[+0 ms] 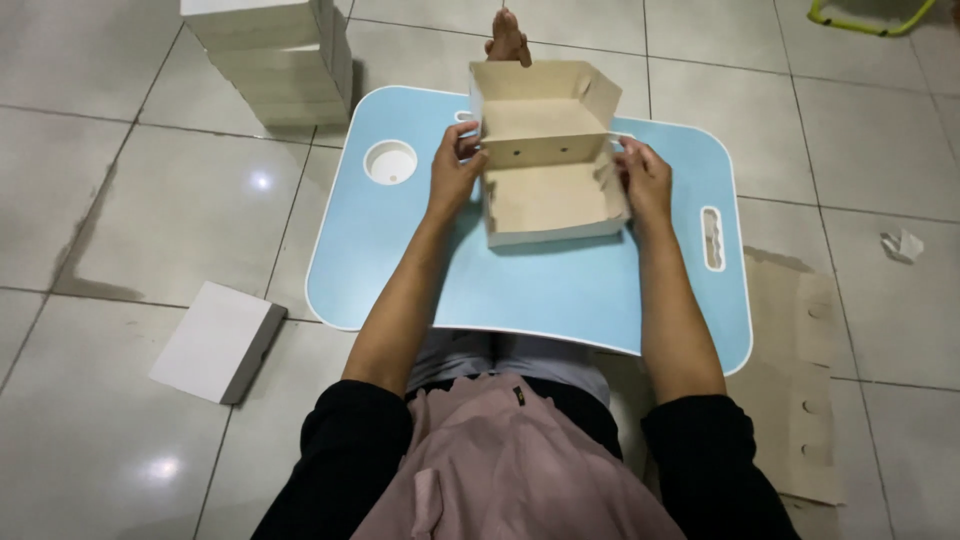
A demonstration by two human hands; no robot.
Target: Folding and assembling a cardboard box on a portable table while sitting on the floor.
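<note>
Nearest us, a closed white cardboard box (218, 341) on the tiled floor (90, 200). Our left hand (453, 170) and right hand (643, 180), fingers clamped on the side walls of an open brown cardboard box (545, 200), atop a light-blue lap table (540, 290). Farthest, stacked white boxes (275, 55).

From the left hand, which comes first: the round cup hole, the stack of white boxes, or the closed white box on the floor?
Measured from the left hand in the head view:
1. Round cup hole, just to its left.
2. Stack of white boxes, farther up-left.
3. Closed white box, low left on the floor.
</note>
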